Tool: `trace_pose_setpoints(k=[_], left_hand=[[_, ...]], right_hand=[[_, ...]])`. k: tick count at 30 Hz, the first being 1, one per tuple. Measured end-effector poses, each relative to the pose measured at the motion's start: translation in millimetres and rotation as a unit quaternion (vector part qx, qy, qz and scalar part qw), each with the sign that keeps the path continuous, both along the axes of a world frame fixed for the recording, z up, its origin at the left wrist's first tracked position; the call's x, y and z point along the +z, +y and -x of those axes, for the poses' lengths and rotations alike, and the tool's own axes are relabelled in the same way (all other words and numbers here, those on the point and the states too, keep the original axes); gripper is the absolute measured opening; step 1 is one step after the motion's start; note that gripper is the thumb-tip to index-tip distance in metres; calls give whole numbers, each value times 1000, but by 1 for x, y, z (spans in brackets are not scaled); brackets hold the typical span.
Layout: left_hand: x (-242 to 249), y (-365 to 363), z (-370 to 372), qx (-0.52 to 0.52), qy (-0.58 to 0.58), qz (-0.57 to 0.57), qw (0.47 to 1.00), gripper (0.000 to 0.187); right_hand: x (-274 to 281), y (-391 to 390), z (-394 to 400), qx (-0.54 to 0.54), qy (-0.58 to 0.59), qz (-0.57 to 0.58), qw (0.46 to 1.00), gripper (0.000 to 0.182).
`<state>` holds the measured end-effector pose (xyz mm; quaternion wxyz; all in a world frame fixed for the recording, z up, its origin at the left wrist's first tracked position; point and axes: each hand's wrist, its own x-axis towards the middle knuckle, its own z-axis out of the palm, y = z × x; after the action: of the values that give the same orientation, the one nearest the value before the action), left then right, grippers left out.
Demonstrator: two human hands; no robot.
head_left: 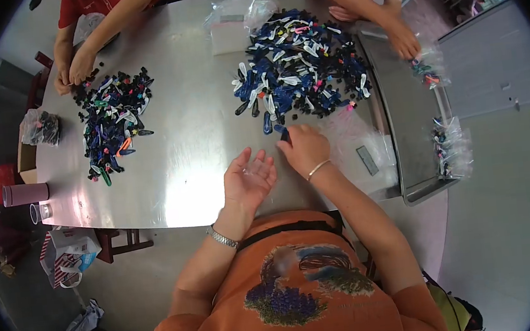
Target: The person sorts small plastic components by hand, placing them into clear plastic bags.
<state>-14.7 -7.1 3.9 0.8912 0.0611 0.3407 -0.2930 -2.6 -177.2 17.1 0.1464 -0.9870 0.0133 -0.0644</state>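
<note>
My left hand (250,181) is turned palm up over the near part of the metal table, its fingers apart and slightly curled. I make out nothing held in it. To its right, my right hand (307,151) is closed on a dark hair clip (284,135), which sticks out between thumb and fingers. Just beyond it spreads a large pile of snap hair clips (296,65), mostly navy, black and white, with a few bright pieces. A single navy clip (267,124) lies at the pile's near edge.
A second clip pile (114,116) lies left, near a co-worker's hands (77,69). Another person's hand (404,41) touches a filled bag (428,71) over the metal tray (402,177). A grey block (367,160) rests on plastic bags. A pink cylinder (26,193) stands left.
</note>
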Motion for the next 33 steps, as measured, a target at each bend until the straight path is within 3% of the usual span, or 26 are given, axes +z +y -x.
trace_pose_setpoints(k=[4,11,13,14,16,20,22,25,33], left_hand=[[-4,4,1,4,18,2,1000,15],[-1,4,-10,25,15,3,1000,16],[-3,7,-16,37,-11,20,999,17],[-3,7,-19,41,-8,19,999,17],[-4,7,-24,52,2,21,998,17],[-7,1,-25,40,-35,-1,999,25],[-6,-1,-22,24,-69,0,997,29],[-5,-3,-17,9,-85,-42,995,35],[-12,11,-21,66,-109,-28,992,41]], right_hand=[[-13,6,-12,-19,104,31,994,20],[-5,-5,-7,-42,81,12,996,16],[17,1,6,-49,20,-196,979,16],[28,4,15,-46,25,-196,979,16],[50,11,33,-45,162,-409,897,14],[73,26,43,11,163,-335,928,8],[65,31,38,91,63,-184,977,8],[59,42,30,77,74,-141,984,8],[57,43,29,64,85,-136,985,8]])
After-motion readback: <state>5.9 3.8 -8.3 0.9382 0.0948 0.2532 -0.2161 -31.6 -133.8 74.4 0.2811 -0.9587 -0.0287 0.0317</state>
